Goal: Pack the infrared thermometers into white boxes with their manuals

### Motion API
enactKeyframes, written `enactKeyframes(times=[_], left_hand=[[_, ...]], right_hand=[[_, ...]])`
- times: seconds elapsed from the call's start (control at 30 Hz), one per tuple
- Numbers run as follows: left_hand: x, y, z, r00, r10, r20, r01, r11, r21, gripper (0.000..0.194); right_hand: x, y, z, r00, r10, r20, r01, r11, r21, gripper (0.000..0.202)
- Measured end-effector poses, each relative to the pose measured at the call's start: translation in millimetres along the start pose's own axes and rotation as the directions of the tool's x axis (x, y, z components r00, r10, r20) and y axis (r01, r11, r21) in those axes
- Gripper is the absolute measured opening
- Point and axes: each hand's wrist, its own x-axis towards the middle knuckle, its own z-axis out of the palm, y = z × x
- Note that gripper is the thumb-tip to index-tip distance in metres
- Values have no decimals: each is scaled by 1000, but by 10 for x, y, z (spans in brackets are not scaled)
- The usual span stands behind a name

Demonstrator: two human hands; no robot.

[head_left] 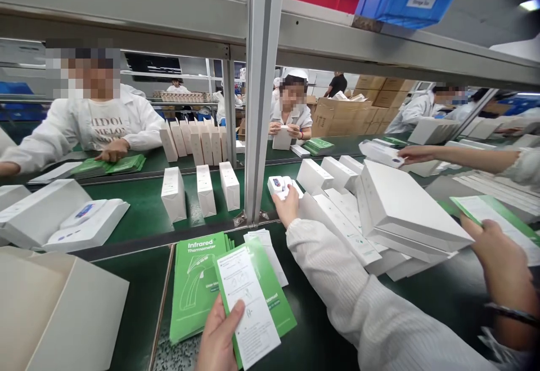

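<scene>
Left hand (223,329) on leaflet (253,314) edge, right hand (287,205) on tray (271,186), bench (300,281) between.

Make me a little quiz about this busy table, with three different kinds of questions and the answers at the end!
1. True or false: the right hand holds the white leaflet.
2. What colour is the bin at the top right? A yellow, B blue, C green.
3. Fill in: the title on the green booklets reads "Infrared ____".

Key: 1 false, it's the left hand; 2 B; 3 Thermometer.
</scene>
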Motion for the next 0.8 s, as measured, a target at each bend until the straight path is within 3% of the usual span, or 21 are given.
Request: enactKeyframes(times=[0.1,0.23,0.5,0.67,0.8], left_hand=[[40,-33,-47,997,-29,72,32,999,-43,82],[62,-46,-75,994,-39,98,50,993,-111,87],[147,-109,-140,992,-29,127,45,991,-128,88],[176,-145,-163,994,-30,103,43,992,-121,71],[172,-143,-133,993,2,115,11,993,-115,68]], right_hand=[[244,145,183,989,90,-120,-104,987,-119,92],[380,252,359,974,170,-152,-201,954,-221,112],[376,243,333,976,184,-114,-210,932,-296,97],[296,34,272,982,119,-149,-151,962,-228,88],[240,-234,123,970,24,-240,-71,980,-188,85]])
